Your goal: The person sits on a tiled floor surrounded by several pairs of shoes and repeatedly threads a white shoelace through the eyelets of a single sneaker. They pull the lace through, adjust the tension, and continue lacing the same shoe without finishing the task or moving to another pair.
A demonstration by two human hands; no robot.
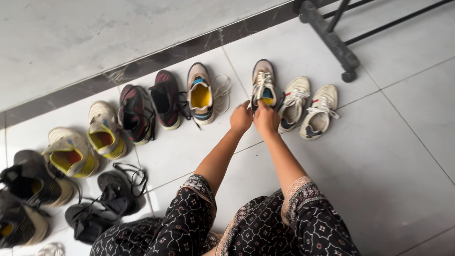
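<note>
A pale tiled floor [393, 156] is filling most of the view, running up to a dark marble skirting [156, 59] along the wall. A black metal frame leg [332, 40] is standing at the upper right. A long row of shoes is lying along the wall: black sneakers [26, 182] at the far left, then a cream pair with yellow insoles [87, 142], a dark maroon pair [151, 106], and a lone beige sneaker with a yellow insole [200, 94], its laces trailing loose. Black sandals [106, 201] are sitting nearer the person, and a worn cream pair [308, 109] is lying tilted at the right end.

The person, in black patterned sleeves, is stretching both arms forward. The left hand [241, 118] and the right hand [267, 118] are closing together on the heel end of a beige laced sneaker [264, 85], which is standing upright between the lone beige sneaker and the cream pair, toe towards the wall.
</note>
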